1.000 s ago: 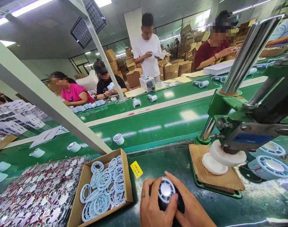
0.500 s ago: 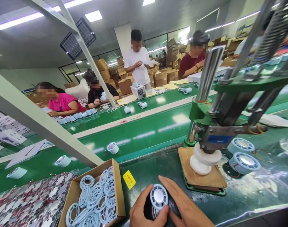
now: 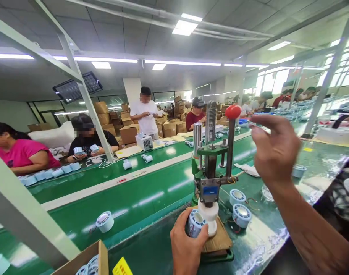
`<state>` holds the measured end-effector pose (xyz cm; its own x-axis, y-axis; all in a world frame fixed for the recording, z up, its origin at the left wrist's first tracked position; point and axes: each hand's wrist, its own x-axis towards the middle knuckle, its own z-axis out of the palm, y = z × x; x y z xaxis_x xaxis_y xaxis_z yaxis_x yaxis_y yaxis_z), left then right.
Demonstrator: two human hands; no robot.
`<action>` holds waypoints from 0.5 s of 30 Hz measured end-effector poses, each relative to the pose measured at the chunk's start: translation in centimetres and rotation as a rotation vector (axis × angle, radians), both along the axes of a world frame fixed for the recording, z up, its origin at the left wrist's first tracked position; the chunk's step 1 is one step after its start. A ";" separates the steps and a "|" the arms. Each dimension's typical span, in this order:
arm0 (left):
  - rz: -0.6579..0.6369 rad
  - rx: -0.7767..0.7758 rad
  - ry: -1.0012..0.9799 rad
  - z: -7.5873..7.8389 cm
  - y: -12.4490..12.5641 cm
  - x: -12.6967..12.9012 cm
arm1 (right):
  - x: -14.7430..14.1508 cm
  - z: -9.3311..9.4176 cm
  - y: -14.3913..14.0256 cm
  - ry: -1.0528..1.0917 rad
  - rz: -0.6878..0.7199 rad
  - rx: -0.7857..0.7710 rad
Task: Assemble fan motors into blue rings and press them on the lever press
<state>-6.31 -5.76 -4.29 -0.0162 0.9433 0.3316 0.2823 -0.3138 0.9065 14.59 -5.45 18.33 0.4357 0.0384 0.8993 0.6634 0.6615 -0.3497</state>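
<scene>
Pale blue fan housing [image 3: 195, 223] sits clasped in the left hand [image 3: 186, 246] at the foot of the green hand press [image 3: 210, 179], beside its white pad, while the right hand [image 3: 273, 151], fingers loosely spread and empty, reaches near the red lever knob [image 3: 233, 111], seemingly ready to pull once the housing is centred

Approx: 4 fan units [image 3: 195, 223] nearby, 1 press [image 3: 210, 168].

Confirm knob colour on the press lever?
Red: round knob atop the green hand press, head view.
</scene>
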 end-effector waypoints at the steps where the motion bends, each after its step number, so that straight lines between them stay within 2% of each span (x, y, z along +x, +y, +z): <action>1: 0.021 0.006 -0.039 -0.3 0.3 0.2 | 0.5 1.1 1.6 -0.002 0.015 -0.032; 4: -0.007 -0.038 -0.169 -1.6 0.9 1.2 | 1.3 3.3 5.3 -0.018 0.095 -0.128; 8: -0.195 -0.113 -0.316 -2.6 1.4 2.8 | 0.9 3.8 7.4 0.009 0.213 -0.134; 12: -0.251 -0.035 -0.196 -2.7 1.5 3.7 | 1.3 3.4 7.4 0.024 0.263 -0.135; 15: -0.180 0.042 -0.121 -3.3 1.5 3.8 | 1.6 3.4 7.3 0.009 0.232 -0.159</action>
<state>-2.51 -4.30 -7.61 0.1087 0.9198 0.3769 0.1083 -0.3879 0.9153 16.19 1.88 21.74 0.4068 0.2786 0.8700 0.4971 0.7315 -0.4667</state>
